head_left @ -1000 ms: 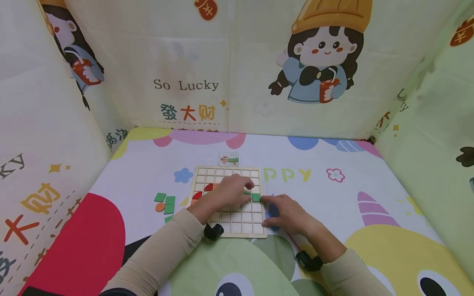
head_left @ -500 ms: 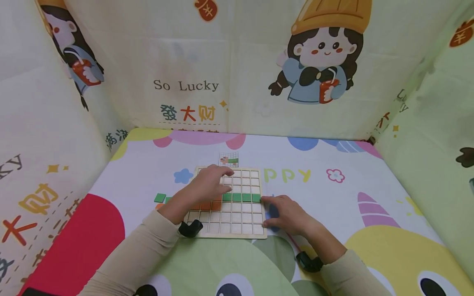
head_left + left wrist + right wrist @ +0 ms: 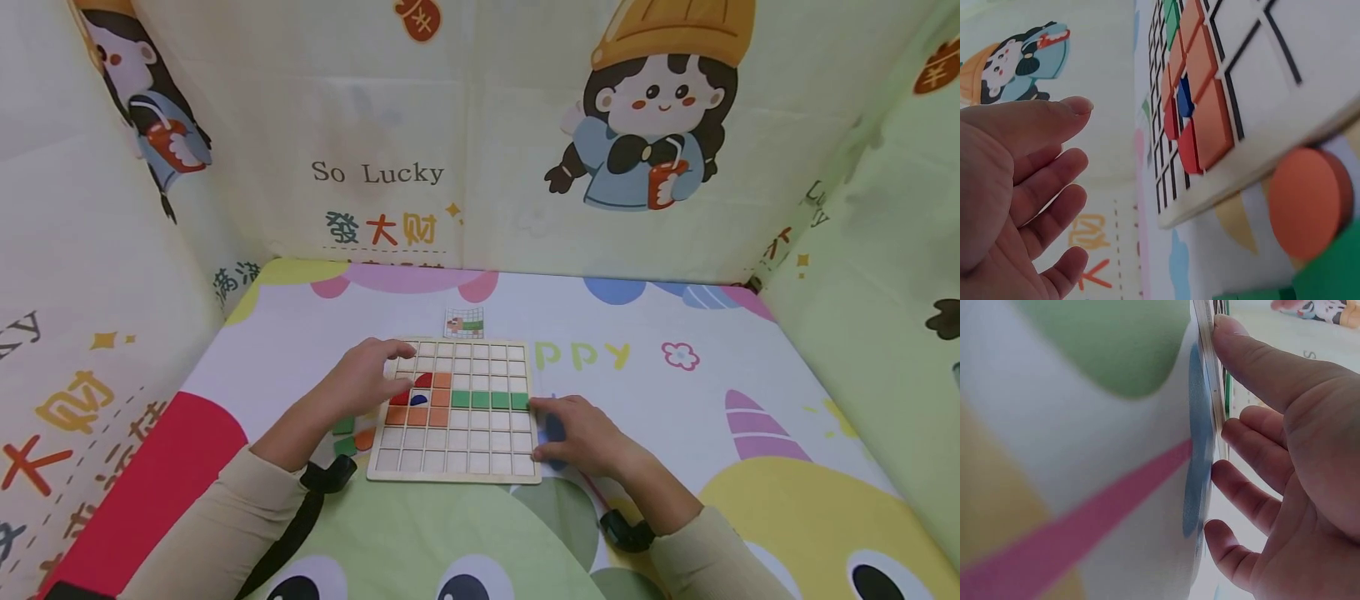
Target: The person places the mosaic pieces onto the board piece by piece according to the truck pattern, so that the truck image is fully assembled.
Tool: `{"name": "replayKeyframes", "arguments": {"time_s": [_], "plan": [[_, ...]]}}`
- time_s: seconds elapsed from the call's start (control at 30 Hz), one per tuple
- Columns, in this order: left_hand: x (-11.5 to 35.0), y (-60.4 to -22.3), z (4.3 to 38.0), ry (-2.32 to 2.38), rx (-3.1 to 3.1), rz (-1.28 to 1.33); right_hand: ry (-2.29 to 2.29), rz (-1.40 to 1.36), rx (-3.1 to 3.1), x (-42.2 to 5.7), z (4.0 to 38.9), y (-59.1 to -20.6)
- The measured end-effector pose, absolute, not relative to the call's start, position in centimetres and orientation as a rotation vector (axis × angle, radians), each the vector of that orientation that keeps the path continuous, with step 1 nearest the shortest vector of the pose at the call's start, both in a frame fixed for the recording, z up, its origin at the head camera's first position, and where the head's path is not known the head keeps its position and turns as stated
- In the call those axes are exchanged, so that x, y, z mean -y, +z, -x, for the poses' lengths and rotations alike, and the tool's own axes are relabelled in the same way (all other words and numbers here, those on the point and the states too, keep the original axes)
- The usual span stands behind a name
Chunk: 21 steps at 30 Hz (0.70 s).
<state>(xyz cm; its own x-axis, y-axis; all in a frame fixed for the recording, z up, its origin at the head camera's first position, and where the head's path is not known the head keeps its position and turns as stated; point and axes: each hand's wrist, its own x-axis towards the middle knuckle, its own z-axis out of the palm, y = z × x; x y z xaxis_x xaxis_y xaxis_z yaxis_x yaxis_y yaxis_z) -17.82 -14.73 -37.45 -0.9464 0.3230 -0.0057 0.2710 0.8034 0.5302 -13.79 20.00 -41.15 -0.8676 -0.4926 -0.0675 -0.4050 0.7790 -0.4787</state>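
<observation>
A wooden grid board (image 3: pixel 480 462) lies on the table. Its cells hold a row of green square tiles (image 3: pixel 491 401), several orange squares (image 3: pixel 417 417), red curved pieces (image 3: pixel 423 380) and a blue half-round piece (image 3: pixel 419 400). My left hand (image 3: pixel 352 387) hovers over the board's left edge, fingers parted and holding nothing; the left wrist view shows the bare palm side of the hand (image 3: pixel 1029 187). At the board's right edge, my right hand (image 3: pixel 581 433) rests with thumb and fingertips against the rim, as the right wrist view also shows.
Left of the board lie loose green tiles (image 3: pixel 344 446) and an orange round piece (image 3: pixel 364 438), partly behind my left forearm. A small printed pattern card (image 3: pixel 464 322) lies beyond the board's far edge. Patterned cloth walls surround the table on three sides.
My left hand has moved leftward from over the green row to the board's left edge, uncovering the green row and the red, blue and orange pieces. My right hand has stayed in place.
</observation>
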Motion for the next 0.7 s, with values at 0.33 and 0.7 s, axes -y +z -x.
{"name": "replayKeyframes", "arguments": {"time_s": [0.33,0.7], "plan": [[17.3,-37.9,17.5,0.825,-2.870,-0.337,-0.690,0.710,-2.783,-20.0,13.8,-41.4],[20.4,-38.4,17.3,0.814,-2.860,-0.223,-0.690,0.725,-2.788,-19.9,13.9,-41.5]]}}
